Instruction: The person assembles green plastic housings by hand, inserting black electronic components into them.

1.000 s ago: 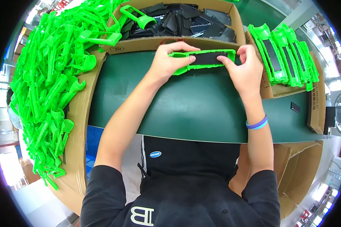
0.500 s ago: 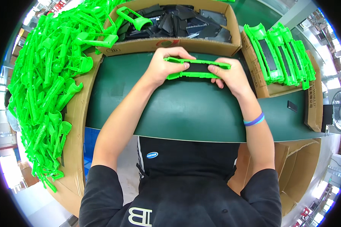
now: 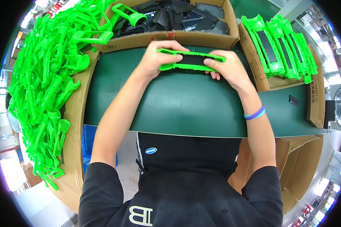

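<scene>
Both hands on one part: green plastic frame point(image 3: 191, 61) with a black insert in its middle, held flat just above the dark green worktop point(image 3: 185, 106), near the far edge at 12 o'clock.

Left hand point(image 3: 157, 58): grip clenched on the frame's left end, fingers curled over the top rail. Right hand point(image 3: 227, 70): grip clenched on the right end, thumb on the near rail, fingers under. Blue wristband point(image 3: 254, 112) on the right wrist.

Packages:
- 12 o'clock, just behind the frame: open brown cardboard box point(image 3: 201, 37) full of black inserts point(image 3: 178, 15); a small round red-and-green mark on its front wall, left of centre. One green part lies across its left corner.
- 2 o'clock: second cardboard box point(image 3: 267, 84) with assembled green frames point(image 3: 280, 45) stacked on edge, black inserts showing.
- 9 o'clock: big loose pile of green parts point(image 3: 45, 83) on a cardboard sheet point(image 3: 74, 125).
- 3 o'clock: small black rectangular tag point(image 3: 294, 100) lying flat on the worktop, well apart from the hands.
- 4 o'clock, below the worktop edge: more brown cartons point(image 3: 291, 166).
- Small blue oval label point(image 3: 150, 150) on the black apron at 6 o'clock.
</scene>
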Motion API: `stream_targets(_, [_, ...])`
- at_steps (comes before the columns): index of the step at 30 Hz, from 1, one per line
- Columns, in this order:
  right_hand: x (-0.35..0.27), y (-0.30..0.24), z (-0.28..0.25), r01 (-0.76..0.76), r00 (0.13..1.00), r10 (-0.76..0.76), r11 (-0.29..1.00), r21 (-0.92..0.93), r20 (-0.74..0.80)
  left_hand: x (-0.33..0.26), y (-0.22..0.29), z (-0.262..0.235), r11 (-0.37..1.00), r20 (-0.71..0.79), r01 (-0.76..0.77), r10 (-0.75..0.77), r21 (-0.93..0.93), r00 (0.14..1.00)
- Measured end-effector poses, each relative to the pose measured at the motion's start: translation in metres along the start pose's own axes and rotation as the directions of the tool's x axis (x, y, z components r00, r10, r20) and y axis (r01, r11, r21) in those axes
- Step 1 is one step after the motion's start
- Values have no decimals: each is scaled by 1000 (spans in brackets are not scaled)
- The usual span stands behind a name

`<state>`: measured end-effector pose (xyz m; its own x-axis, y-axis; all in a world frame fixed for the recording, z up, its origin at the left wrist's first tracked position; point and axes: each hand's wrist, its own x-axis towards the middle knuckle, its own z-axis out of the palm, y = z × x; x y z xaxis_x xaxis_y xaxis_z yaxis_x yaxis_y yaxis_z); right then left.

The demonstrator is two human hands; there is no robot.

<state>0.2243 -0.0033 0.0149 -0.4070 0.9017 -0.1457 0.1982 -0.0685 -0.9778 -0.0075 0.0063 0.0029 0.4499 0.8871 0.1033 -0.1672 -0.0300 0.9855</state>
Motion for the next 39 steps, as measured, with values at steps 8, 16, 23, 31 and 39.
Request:
stream_targets(8, [1,-4,5,-47,998,41,980,-193,-39,0,-3,-8,996,-3,52,-52,-67,999])
stream_targets(16, [-2,-5,14,-5,993,-15,986,-165,-119,1,-4,-11,994,8,30,-29,-105,1000])
stream_targets(23, [-1,-7,16,-6,990,-24,978,-209,-139,1,-5,-11,992,1,39,-39,-119,999])
stream_targets(31, [-1,-5,6,-67,996,59,991,-115,-69,1,-2,-5,999,-13,19,-20,-37,1000])
stream_targets(39, [5,-1,13,38,989,-61,985,-169,-135,2,-2,-7,997,-20,12,-14,-74,1000])
